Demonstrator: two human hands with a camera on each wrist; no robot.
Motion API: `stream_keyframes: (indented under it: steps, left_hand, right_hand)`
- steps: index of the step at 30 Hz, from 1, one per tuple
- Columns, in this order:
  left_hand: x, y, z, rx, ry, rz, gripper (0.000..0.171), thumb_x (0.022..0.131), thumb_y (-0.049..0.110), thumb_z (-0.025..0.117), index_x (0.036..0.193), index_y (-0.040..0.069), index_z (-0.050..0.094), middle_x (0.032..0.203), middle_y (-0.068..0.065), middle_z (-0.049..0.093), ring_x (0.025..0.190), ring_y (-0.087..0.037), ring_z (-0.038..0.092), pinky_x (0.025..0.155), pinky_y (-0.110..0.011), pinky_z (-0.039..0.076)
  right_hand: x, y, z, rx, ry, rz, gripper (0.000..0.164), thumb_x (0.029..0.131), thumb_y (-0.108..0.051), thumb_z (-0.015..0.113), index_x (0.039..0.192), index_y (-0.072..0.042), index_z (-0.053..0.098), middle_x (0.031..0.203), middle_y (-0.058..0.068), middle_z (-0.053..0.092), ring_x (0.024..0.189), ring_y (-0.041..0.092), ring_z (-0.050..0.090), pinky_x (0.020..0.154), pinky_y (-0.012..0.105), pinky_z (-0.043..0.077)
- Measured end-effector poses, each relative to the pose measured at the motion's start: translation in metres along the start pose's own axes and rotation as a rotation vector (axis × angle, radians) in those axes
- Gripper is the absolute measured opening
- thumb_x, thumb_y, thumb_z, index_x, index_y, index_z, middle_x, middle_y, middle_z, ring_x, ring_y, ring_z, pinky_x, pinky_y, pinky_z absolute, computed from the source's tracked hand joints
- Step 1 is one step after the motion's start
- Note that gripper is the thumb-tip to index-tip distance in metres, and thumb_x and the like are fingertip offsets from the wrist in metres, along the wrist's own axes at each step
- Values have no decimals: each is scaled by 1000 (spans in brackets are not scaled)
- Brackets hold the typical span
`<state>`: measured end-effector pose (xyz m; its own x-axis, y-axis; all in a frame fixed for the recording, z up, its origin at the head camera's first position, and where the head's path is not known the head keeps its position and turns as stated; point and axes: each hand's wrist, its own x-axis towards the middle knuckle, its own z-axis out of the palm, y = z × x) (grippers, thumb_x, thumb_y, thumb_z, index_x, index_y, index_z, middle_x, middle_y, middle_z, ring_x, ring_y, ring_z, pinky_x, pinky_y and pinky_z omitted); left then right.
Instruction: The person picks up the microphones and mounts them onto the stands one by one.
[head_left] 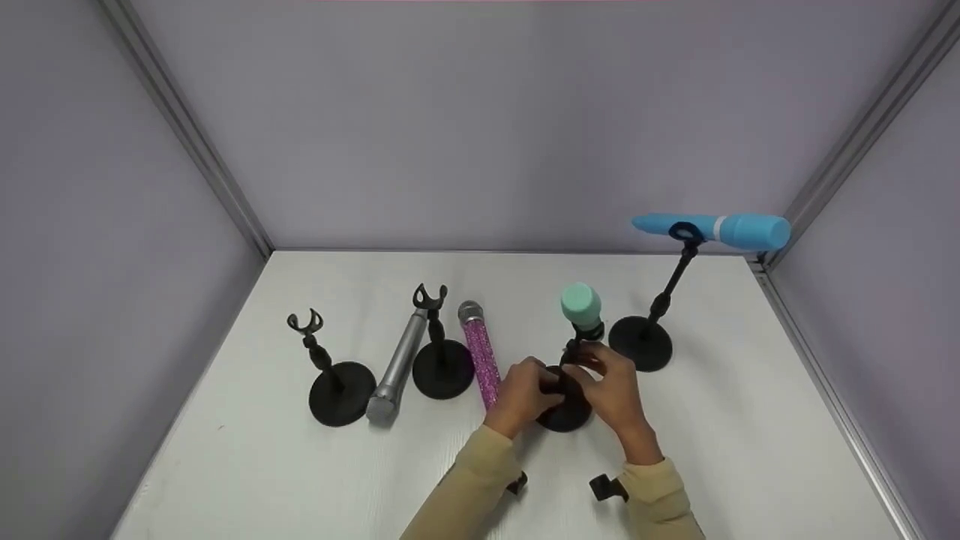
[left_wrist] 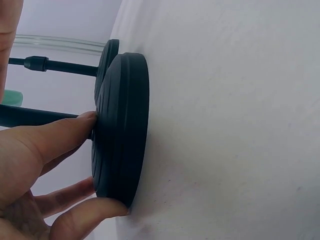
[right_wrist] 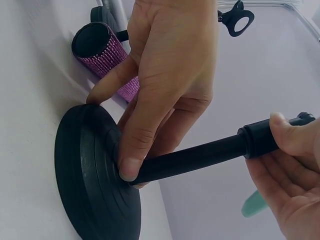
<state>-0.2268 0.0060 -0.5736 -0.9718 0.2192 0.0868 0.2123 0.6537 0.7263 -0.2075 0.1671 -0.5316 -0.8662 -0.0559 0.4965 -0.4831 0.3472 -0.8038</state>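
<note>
Beige sleeves (head_left: 480,457) are lying along the bottom edge of the head view; both hands are working on one black microphone stand (head_left: 566,415), right of centre.

Left hand (head_left: 525,394) is half closing, pinching the stand low, its thumb pressing at the foot of the pole (right_wrist: 195,160) and another finger touching the rim of the round base (right_wrist: 95,170). Right hand (head_left: 611,382) is curling partly closed round the collar (right_wrist: 260,140), thumb opposite fingers. Stand is bearing a mint microphone (head_left: 580,304), just right of a purple glitter microphone (head_left: 484,356). Judgement: the hands are probably adjusting the pole; good practice is keeping the base flat, turning only along the pole's axis, and watching that the top-heavy microphone is not tipping it.
</note>
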Motion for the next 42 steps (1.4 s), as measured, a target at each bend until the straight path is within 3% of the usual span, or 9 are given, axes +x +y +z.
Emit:
stream_keyframes:
  steps: [8, 13, 22, 28, 32, 35, 42]
  left_hand:
    - [1, -1, 0, 8, 9, 13, 21, 82, 17, 88, 100, 9, 81, 100, -4, 74, 96, -18, 68, 90, -35, 56]
    - [1, -3, 1, 0, 3, 9, 23, 82, 17, 88, 102, 9, 81, 103, -5, 75, 99, -21, 69, 92, -36, 57]
    - [3, -2, 0, 50, -11, 28, 19, 81, 17, 88, 99, 12, 83, 98, -1, 74, 95, -17, 67, 88, -35, 56]
    - [2, 0, -6, 80, -40, 74, 33, 81, 9, 86, 113, 12, 80, 106, -5, 75, 103, -20, 68, 94, -36, 57]
    - [2, -1, -13, 38, -59, 90, 40, 79, 0, 84, 117, 12, 79, 109, -6, 77, 105, -21, 69, 98, -37, 56]
    - [1, -3, -18, 29, -76, 62, 39, 79, -1, 84, 116, 7, 78, 110, -9, 77, 107, -23, 69, 100, -37, 55]
    - [-2, -8, -22, 5, -125, 39, 48, 76, -2, 86, 122, -2, 73, 119, -17, 75, 117, -32, 67, 106, -42, 52]
  right_hand:
    - [0, 0, -3, 17, -31, 27, 26, 85, 2, 80, 110, -2, 73, 105, 12, 76, 99, 32, 76, 91, 45, 61]
    - [1, -1, -7, -19, -91, 96, 29, 88, -3, 80, 115, -5, 73, 110, 10, 76, 104, 32, 74, 92, 47, 61]
    - [-5, 3, -19, -204, -281, 232, 46, 89, -6, 79, 132, 1, 65, 134, 21, 67, 119, 44, 67, 99, 54, 56]
    - [-20, 15, -19, -366, -358, 287, 55, 84, -6, 84, 134, 4, 63, 136, 24, 66, 124, 43, 64, 100, 53, 55]
    - [-29, 19, -17, -427, -372, 275, 57, 79, -4, 87, 131, 5, 64, 133, 23, 68, 126, 42, 63, 106, 54, 51]
    - [-35, 22, -15, -460, -387, 248, 58, 77, -5, 88, 129, 5, 65, 131, 24, 68, 125, 43, 63, 107, 55, 49]
    - [-43, 32, -18, -422, -393, 203, 54, 74, -3, 89, 125, 0, 70, 128, 18, 72, 119, 38, 68, 100, 52, 55]
